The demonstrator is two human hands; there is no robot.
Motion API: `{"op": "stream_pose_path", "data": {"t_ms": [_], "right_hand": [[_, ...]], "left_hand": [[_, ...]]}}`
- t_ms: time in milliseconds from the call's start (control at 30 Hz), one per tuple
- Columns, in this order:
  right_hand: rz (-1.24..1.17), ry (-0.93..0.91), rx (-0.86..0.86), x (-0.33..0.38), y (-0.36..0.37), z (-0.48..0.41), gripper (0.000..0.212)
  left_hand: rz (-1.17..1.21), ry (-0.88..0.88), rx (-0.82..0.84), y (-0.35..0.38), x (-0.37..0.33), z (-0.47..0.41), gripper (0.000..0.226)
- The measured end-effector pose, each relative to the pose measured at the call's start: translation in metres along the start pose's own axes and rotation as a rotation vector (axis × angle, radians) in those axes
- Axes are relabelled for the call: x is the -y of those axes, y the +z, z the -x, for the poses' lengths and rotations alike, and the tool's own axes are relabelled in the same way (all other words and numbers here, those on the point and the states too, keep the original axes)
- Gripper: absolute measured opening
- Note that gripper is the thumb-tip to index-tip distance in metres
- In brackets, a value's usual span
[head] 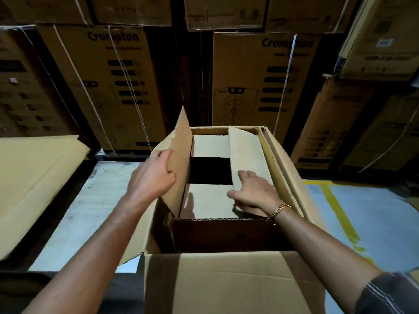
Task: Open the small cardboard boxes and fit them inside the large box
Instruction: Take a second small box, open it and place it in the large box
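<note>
The large box (226,279) stands open, with a small box (206,200) sitting down inside it. The left hand (152,175) grips the small box's left flap (181,150), fingers curled at the edge of the upright flap. The right hand (256,193) lies flat, fingers straight, pressing on the right flap (247,148), just beside the large box's right wall.

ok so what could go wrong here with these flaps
The left flap stands upright, held by the left hand. Its edge near the fingers looks ragged, so a hard pull may tear it further. The right hand presses the right flap down beside the wall of the large box, where the flap or the fingers could jam.
</note>
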State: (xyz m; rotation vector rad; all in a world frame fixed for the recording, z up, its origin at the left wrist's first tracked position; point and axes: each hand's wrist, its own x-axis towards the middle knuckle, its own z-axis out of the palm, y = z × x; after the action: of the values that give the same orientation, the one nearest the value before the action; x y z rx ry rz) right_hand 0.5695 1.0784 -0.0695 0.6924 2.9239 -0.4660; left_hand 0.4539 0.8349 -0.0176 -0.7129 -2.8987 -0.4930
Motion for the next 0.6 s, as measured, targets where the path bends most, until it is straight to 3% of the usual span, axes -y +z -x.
{"op": "stream_pose_path", "data": {"t_ms": [133,267,467,533,600], "right_hand": [[-0.087,-0.014,-0.176,-0.026,-0.054,0.009,0.061],[-0.214,0.143,-0.271,-0.086,-0.092,0.016,0.059],[-0.737,0.345,-0.363,-0.173,-0.056,0.025,0.049],[-0.885,0.39,-0.381,-0.185,-0.034,0.026,0.05],[-0.737,0.358,-0.416,-0.187,-0.015,0.026,0.048]], "left_hand": [[-0.106,-0.133,0.055,0.005,0.032,-0.004,0.072],[0.142,-0.235,-0.049,0.026,0.048,-0.003,0.052],[0.68,-0.425,-0.069,0.059,0.087,0.013,0.037],[0.653,-0.406,-0.047,0.069,0.095,0.024,0.038],[0.447,-0.339,-0.035,0.075,0.098,0.032,0.041]]}}
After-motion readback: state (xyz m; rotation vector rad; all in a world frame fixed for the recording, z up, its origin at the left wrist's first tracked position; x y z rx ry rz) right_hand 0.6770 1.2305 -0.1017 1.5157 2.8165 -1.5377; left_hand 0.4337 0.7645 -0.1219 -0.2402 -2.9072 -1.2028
